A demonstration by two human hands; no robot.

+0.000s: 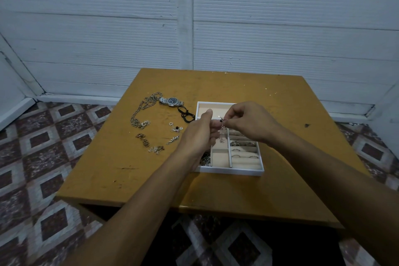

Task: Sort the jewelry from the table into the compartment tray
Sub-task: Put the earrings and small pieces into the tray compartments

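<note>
Above the compartment tray (233,172), the left hand (199,134) and the right hand (248,124) both pinch 1 small dangling earring (222,133) with a black bead. Left of the tray, a watch (172,101), a long chain (141,111) and smaller pieces (151,142) lie on the table (216,196).

Table (237,84): wood, yellow-brown top, scuffed, few dark marks. White compartment tray (233,172) sits flat on it, approx centre-right, beige lining. Rest lies loose on the wood, all left of tray. Wristwatch (172,100) w/ steel band & dark dial is furthest back. Long silver chain (140,110) loops fwd from watch's left side. Black cord (186,114) lies btwn watch & tray's back-left corner. Nearer front: small piece w/ dark bead (176,128), silver dangly piece (173,140), gold-tone links (143,139), mixed small cluster (157,149). Too small to tell exact types.
</note>
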